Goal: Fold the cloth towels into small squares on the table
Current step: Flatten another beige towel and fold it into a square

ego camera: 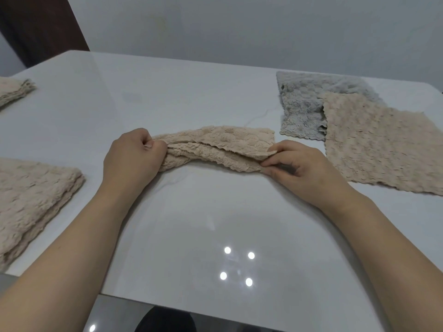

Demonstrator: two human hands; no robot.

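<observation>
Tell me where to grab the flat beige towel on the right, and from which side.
Pinch the flat beige towel at its near corners, coming from the table's near edge. It lies spread open, its far corner overlapping the grey towel, so lifting the near edge should peel it off without dragging the grey one.

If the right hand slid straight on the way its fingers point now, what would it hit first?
The right hand points leftward along the beige towel it pinches, so it would likely bunch that towel first, then meet the left hand gripping the other end. Depth is hard to judge.
</observation>
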